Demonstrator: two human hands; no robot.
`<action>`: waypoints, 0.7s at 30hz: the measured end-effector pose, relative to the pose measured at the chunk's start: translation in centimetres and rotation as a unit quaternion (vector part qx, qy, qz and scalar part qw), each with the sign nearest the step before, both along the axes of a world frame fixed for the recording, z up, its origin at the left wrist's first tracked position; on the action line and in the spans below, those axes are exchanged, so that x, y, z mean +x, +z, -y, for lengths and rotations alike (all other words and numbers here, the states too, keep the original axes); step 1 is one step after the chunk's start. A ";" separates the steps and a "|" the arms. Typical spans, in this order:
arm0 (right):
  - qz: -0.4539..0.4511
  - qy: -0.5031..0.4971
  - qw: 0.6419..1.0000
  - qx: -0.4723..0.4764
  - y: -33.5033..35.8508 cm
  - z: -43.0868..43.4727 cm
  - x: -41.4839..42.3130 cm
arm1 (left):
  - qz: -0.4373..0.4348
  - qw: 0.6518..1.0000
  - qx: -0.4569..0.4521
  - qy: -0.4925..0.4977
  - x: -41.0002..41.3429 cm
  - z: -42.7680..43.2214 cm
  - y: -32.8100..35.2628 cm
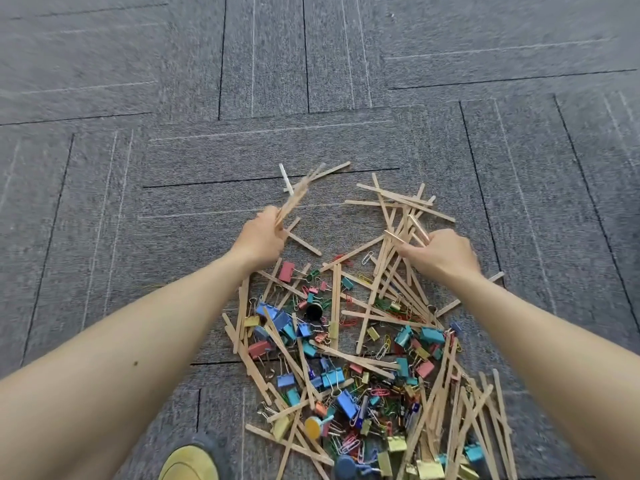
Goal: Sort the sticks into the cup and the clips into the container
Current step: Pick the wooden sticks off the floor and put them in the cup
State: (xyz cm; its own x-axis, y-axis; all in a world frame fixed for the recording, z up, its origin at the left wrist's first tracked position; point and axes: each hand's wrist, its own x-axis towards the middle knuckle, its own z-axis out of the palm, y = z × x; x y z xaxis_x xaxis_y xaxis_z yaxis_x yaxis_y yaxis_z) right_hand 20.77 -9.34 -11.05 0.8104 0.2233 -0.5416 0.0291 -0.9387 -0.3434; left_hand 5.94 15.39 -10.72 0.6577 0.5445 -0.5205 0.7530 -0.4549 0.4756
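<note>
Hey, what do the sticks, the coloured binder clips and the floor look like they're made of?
The sticks look like bare, unvarnished wood: pale tan, matt, flat. The binder clips seem painted sheet metal with bare wire handles, slightly glossy. The floor looks like grey carpet tiles: fuzzy weave, dark seams.

The sticks (pixel 335 299) are made of pale, dull wood. The clips (pixel 347 403) are made of shiny painted metal. The floor (pixel 207 81) is covered with rough grey carpet.
</note>
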 end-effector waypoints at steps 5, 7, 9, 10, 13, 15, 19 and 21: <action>-0.002 -0.054 0.999 0.006 -0.5 -1.3 -0.1 | -0.031 0.992 0.098 -0.077 0.1 -0.4 -0.4; -0.014 -0.060 0.998 0.004 -0.4 -2.1 -0.5 | -0.033 0.991 0.110 -0.069 0.2 -0.5 -0.7; -0.013 -0.066 0.998 -0.014 -0.3 -2.9 -0.8 | -0.051 0.989 0.116 -0.078 0.5 -0.5 -1.1; -0.010 -0.064 0.998 -0.025 -0.2 -3.3 -1.1 | -0.064 0.986 0.125 -0.088 0.6 -0.6 -1.2; 0.006 -0.048 0.997 -0.053 -0.4 -4.3 -1.7 | -0.085 0.981 0.129 -0.117 1.0 -0.7 -1.2; 0.024 -0.053 0.996 -0.063 -0.7 -4.5 -1.9 | -0.100 0.977 0.128 -0.139 0.9 -0.6 -0.9; 0.048 -0.029 0.997 -0.052 -0.7 -4.7 -2.4 | -0.117 0.970 0.130 -0.171 0.3 -0.2 -0.6; 0.053 0.001 0.997 -0.057 -0.5 -4.5 -2.9 | -0.135 0.963 0.121 -0.200 0.1 0.1 -0.7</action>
State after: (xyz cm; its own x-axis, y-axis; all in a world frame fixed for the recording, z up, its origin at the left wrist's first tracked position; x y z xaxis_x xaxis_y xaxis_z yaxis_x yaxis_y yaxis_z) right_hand 17.82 -4.88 -11.59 0.8647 0.1659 -0.4741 0.0608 -0.9715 -0.2291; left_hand 6.03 15.32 -11.38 0.6981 0.4029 -0.5919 0.5759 -0.8071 0.1299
